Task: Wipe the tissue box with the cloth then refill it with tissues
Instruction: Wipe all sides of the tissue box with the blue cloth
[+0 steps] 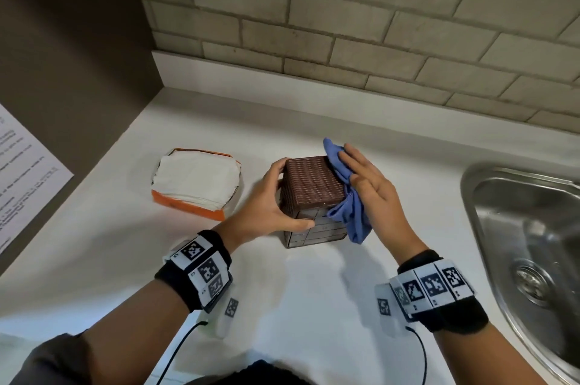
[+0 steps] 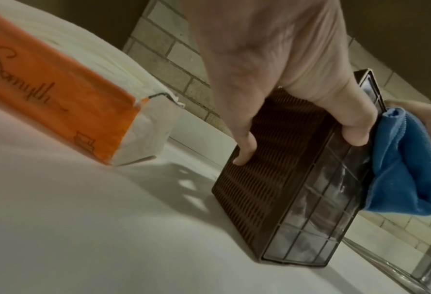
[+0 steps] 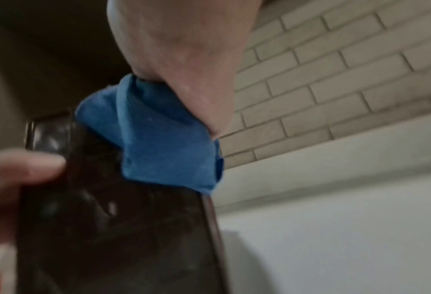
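Note:
The brown woven tissue box stands upright on the white counter. My left hand grips it, thumb on the near gridded face and fingers round the far left side; the left wrist view shows that hand on the box. With straight fingers my right hand presses the blue cloth flat against the box's right side. Part of the cloth hangs below the palm. In the blurred right wrist view the cloth lies between my palm and the dark box.
An opened orange pack of white tissues lies on the counter left of the box, about a hand's width away. A steel sink sits at the right edge. The brick backsplash runs behind, and a printed sheet hangs on the left wall.

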The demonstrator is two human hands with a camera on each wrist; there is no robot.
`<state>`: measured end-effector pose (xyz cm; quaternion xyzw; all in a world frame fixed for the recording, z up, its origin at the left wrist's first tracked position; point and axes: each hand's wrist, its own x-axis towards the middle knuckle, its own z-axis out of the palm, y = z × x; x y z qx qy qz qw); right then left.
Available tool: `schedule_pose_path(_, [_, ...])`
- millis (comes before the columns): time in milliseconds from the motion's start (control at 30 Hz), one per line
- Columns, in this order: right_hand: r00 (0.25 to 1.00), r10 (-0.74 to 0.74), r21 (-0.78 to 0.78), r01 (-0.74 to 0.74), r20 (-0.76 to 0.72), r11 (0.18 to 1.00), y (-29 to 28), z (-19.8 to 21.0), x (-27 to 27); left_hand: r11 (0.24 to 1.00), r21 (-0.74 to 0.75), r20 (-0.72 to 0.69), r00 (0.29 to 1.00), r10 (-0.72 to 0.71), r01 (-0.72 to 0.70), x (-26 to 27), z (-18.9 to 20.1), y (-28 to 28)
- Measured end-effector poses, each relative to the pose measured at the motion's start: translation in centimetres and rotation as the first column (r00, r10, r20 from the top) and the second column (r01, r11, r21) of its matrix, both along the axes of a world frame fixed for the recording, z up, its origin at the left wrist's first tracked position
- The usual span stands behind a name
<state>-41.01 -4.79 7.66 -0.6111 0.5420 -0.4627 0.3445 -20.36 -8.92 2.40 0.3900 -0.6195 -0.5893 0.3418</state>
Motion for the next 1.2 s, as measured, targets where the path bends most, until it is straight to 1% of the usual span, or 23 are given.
schedule_pose_path(33, [0.995,-0.013,-0.022,0.010,-0.094,1.000,0.0,0.1,0.6,1.000,0.008,-0.009,1.000,-0.002,0.002,0.1,0.1,0.0])
schedule_pose_path(67, [0.963,-0.030,-0.073,0.011,-0.267,0.997,-0.1,0.1,1.2,1.000,0.011,-0.021,1.000,-0.001,0.001,0.3,0.2,0.1])
schedule_pose_path(100, [0.898,-0.038,-0.129,-0.021,-0.439,0.991,-0.2,0.1,1.7,1.000,0.009,-0.029,1.000,-0.001,0.002,0.5,0.4,0.1])
schedule_pose_path(133, [0.852,-0.030,-0.152,-0.059,-0.523,0.987,-0.3,0.0,1.8,1.000,0.007,-0.034,0.999,-0.006,0.006,0.7,0.5,0.2])
schedule_pose_path(167, [0.856,-0.011,-0.146,-0.076,-0.518,0.986,-0.4,0.0,1.7,1.000,0.006,-0.038,0.999,-0.010,0.010,0.9,0.6,0.3])
schedule_pose_path(200, [0.896,0.010,-0.122,-0.072,-0.444,0.990,-0.5,-0.1,1.3,1.000,0.013,-0.041,0.999,-0.012,0.013,0.9,0.7,0.3])
schedule_pose_path(267, [0.993,0.016,-0.029,-0.019,-0.113,0.999,-0.3,-0.3,0.2,0.999,0.034,-0.036,0.999,-0.012,0.013,0.8,0.6,0.3])
schedule_pose_path(300, [1.000,-0.013,0.012,0.013,0.022,1.000,-0.2,-0.4,-0.1,0.999,0.033,-0.031,0.999,-0.011,0.012,0.7,0.7,0.2])
schedule_pose_path(333, [0.996,-0.051,0.035,0.049,0.067,0.998,-0.2,-0.5,0.1,1.000,0.028,-0.028,1.000,-0.011,0.012,0.6,0.7,0.2])
schedule_pose_path(367, [0.996,-0.088,0.020,0.088,-0.028,0.996,-0.2,-0.5,0.6,1.000,0.025,-0.024,1.000,-0.012,0.013,0.5,0.7,0.1])
schedule_pose_path(400, [0.966,-0.120,-0.047,0.112,-0.228,0.993,-0.2,-0.6,1.4,1.000,0.024,-0.027,1.000,-0.012,0.012,0.6,0.7,0.1])
schedule_pose_path(433, [0.879,-0.156,-0.150,0.097,-0.451,0.984,-0.1,-0.6,2.3,1.000,0.022,-0.032,0.999,-0.009,0.010,0.6,0.8,0.1])
schedule_pose_path(467, [0.780,-0.192,-0.250,0.048,-0.595,0.967,0.0,-0.6,3.0,1.000,0.023,-0.039,0.999,-0.008,0.009,0.7,0.8,0.2])
schedule_pose_path(500, [0.736,-0.205,-0.302,0.002,-0.645,0.953,0.0,-0.5,3.3,1.000,0.025,-0.047,0.999,-0.006,0.007,0.8,0.9,0.3])
schedule_pose_path(533, [0.749,-0.192,-0.314,-0.023,-0.634,0.949,-0.1,-0.4,3.2,1.000,0.026,-0.056,0.998,-0.004,0.005,0.9,0.8,0.4])
schedule_pose_path(567, [0.803,-0.155,-0.290,-0.023,-0.575,0.957,-0.2,-0.3,2.9,1.000,0.030,-0.064,0.998,-0.002,0.004,1.0,0.8,0.5])
schedule_pose_path(633, [0.963,-0.046,-0.112,0.016,-0.266,0.994,0.1,-0.6,1.5,0.998,0.057,-0.083,0.997,0.002,0.002,1.0,0.8,0.6])
schedule_pose_path(667, [0.997,-0.005,0.018,0.006,-0.081,1.000,0.3,-0.6,0.9,0.998,0.067,-0.096,0.995,0.001,0.006,1.1,0.8,0.5])
schedule_pose_path(700, [0.998,0.017,0.116,-0.024,0.064,0.993,0.6,-0.6,0.5,0.997,0.076,-0.106,0.994,-0.005,0.013,1.2,0.8,0.5])
schedule_pose_path(767, [0.978,0.067,0.181,-0.103,0.197,0.978,1.1,-0.7,-0.1,0.995,0.095,-0.124,0.992,-0.025,0.037,1.5,0.7,0.4])
schedule_pose_path(867, [0.952,0.118,0.202,-0.180,0.284,0.963,1.4,-0.4,-0.5,0.988,0.145,-0.207,0.978,-0.021,0.052,1.9,0.6,0.7])
schedule_pose_path(967, [0.957,0.133,0.197,-0.187,0.256,0.962,1.8,-0.1,-0.4,0.985,0.169,-0.297,0.955,0.017,0.035,2.2,0.9,0.9])
schedule_pose_path(1200, [0.975,0.031,0.100,-0.054,0.218,0.994,2.0,3.0,1.9,0.981,0.169,-0.317,0.948,-0.034,0.091,2.1,1.5,1.1])
